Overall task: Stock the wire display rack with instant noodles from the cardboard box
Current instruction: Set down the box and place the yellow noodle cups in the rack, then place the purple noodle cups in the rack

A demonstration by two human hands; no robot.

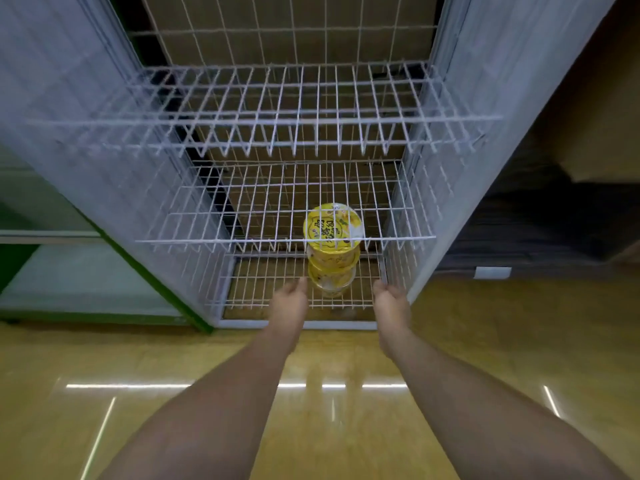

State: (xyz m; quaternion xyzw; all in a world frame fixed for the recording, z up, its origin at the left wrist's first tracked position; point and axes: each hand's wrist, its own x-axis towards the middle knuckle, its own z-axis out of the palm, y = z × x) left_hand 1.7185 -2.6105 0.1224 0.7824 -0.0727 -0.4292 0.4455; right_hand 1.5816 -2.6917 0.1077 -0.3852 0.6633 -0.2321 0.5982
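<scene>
- Three shelves are in the wire display rack (277, 121), and only the bottom shelf (256, 289) has food on it.
- A small stack of yellow noodle cups (331, 233) stands there, near the front and a bit to the right. I count at least two cups, one on top of the other.
- The top shelf (242, 98) and the middle shelf (225, 216) have no cups, so I think the job has only just begun and most of it is left.
- The cardboard box is not in the picture.
- The left hand (290, 299) is low down, just beside the stack, with its fingers curled. I cannot tell if it touches a cup or grips it.
- The right hand (389, 299) is on the other side, apart from the stack, by the front corner of the rack. Its fingers are curled too, and I cannot tell if it holds a wire.
- The top lid has dark marks like writing, but they are too blurry to read. I cannot make out a brand name.
- The rack stands on a shiny yellow floor (346, 410).
</scene>
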